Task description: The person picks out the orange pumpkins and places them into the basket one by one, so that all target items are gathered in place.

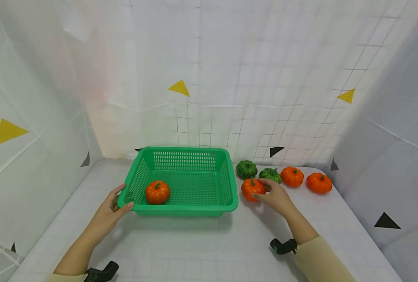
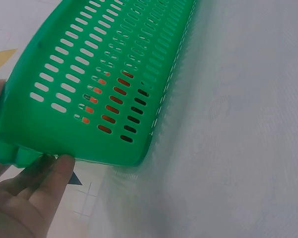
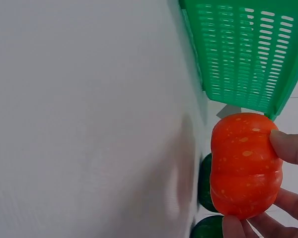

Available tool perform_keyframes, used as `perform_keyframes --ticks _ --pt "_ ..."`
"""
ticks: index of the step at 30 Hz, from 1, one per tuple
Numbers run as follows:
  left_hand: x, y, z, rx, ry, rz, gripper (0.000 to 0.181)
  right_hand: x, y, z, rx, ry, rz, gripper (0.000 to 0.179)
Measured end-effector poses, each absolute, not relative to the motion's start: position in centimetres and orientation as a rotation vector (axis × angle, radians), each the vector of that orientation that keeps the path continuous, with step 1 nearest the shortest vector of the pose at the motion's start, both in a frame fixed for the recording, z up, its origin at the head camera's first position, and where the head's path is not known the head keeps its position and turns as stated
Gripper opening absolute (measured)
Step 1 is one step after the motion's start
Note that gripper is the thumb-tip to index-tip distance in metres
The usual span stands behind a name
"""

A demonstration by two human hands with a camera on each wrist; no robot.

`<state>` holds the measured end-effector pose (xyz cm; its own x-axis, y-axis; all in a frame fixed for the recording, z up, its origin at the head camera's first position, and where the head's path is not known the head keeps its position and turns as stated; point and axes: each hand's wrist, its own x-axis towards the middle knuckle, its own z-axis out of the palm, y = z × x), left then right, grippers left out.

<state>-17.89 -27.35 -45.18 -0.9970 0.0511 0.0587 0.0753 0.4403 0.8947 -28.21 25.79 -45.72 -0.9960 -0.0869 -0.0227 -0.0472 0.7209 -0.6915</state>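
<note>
A green plastic basket [image 1: 184, 208] with slotted walls stands on the table, one orange pumpkin [image 1: 155, 194] inside near its left front corner. My left hand [image 1: 107, 215] holds the basket's left front corner, thumb on the near rim and fingers along the left side. Just right of the basket, my right hand [image 1: 278, 199] grips another orange pumpkin [image 1: 251, 190] with a green stem. In the right wrist view, thumb and fingers wrap the edges of this held pumpkin [image 3: 246, 166], which overlaps the dark green pumpkins behind it.
Two green pumpkins, one at the back [image 1: 246, 169] and one nearer the right hand [image 1: 269, 175], lie right of the basket. Farther right are two orange pumpkins, a nearer one [image 1: 292, 176] and an outer one [image 1: 319, 183]. White sheeting [image 1: 209, 70] walls in the table.
</note>
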Motion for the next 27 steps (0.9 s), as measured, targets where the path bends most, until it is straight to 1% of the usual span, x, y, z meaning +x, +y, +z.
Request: perform_keyframes --ticks 10,17,27 --pt "-17.7 -27.2 -44.9 -0.11 -2.656 -1.643 0.082 -26.9 25.7 -43.4 -0.215 2.924 -1.158 0.072" --pt "-17.8 -27.3 -45.0 -0.112 -2.648 -1.646 0.08 -26.2 25.3 -42.0 -0.201 2.903 -1.162 0.073" --pt "-17.9 -27.3 -45.2 -0.118 -2.643 -1.655 0.081 -25.1 24.9 -39.9 -0.252 2.886 -1.23 0.073"
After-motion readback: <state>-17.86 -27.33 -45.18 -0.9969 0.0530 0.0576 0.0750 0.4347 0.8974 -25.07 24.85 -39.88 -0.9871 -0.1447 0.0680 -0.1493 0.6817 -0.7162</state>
